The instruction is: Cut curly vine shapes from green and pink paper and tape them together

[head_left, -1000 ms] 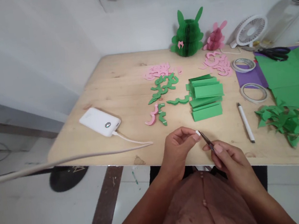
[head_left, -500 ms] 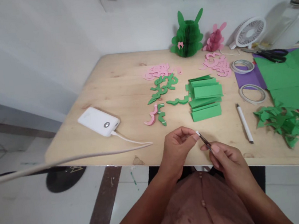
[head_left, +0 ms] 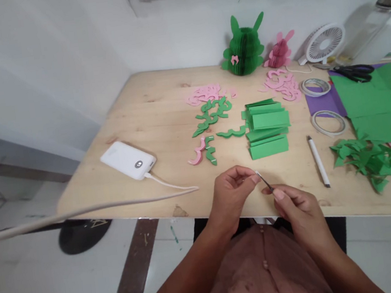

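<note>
My left hand (head_left: 236, 194) is closed in a pinch on a small white piece (head_left: 257, 173), probably a bit of tape, mostly hidden by the fingertips. My right hand (head_left: 297, 205) grips thin dark tweezers (head_left: 265, 183), whose tips reach the white piece. Both hands are over the table's front edge. Beyond them lies a stack of folded green paper strips (head_left: 270, 120), with a wavy green cutout (head_left: 231, 133) at its left. A wavy pink cutout (head_left: 198, 152) and a green cutout with white marks (head_left: 211, 150) lie side by side.
A white power bank (head_left: 128, 160) with a cable sits left. Rightward are a white pen (head_left: 318, 161), green scraps (head_left: 368, 162), tape rolls (head_left: 328, 123) and black-handled scissors (head_left: 355, 72). At the back stand green (head_left: 244, 51) and pink (head_left: 279, 53) paper rabbits and a fan (head_left: 325, 43).
The tweezers have turned slightly in my right hand and look thinner, with their tips still at the white piece. Both hands stay nearly in place.
</note>
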The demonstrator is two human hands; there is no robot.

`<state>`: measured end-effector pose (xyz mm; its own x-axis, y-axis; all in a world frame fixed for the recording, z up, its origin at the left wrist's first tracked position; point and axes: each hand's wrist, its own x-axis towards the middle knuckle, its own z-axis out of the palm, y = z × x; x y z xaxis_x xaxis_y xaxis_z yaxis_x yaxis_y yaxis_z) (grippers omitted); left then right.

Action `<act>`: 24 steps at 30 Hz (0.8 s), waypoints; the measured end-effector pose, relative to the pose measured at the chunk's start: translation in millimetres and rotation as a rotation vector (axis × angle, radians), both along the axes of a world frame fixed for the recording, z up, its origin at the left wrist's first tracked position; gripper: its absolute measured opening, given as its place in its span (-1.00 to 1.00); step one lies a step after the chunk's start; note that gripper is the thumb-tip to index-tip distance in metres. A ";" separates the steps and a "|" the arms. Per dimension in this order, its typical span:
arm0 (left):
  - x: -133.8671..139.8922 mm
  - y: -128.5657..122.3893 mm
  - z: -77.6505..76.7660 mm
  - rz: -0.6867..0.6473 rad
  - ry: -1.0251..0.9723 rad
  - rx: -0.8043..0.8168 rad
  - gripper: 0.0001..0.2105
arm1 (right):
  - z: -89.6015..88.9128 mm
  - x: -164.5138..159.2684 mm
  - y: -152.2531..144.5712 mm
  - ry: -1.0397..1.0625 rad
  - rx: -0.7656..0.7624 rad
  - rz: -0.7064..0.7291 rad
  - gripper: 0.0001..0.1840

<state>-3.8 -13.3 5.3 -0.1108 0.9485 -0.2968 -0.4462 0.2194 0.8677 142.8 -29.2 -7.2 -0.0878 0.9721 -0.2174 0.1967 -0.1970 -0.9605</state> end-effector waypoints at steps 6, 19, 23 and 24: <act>1.0 0.2 0.7 0.007 -0.001 0.011 -0.91 | 4.4 -2.2 0.0 -0.041 0.039 -0.021 -0.62; 3.1 1.2 2.0 0.025 0.000 -0.021 -0.90 | -3.3 -1.7 0.5 -0.026 0.011 -0.038 -0.58; 3.8 1.3 2.2 0.025 0.003 -0.015 -0.91 | -5.7 -1.6 0.3 -0.026 0.005 -0.037 -0.58; 4.0 1.4 2.4 0.027 0.002 -0.015 -0.92 | -6.3 -1.5 0.4 -0.026 0.003 -0.037 -0.58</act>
<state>0.2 -12.0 7.7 -0.1369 0.9405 -0.3109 -0.4503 0.2204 0.8652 141.4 -28.9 -13.4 -0.0462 0.9752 -0.2165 0.2148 -0.2019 -0.9556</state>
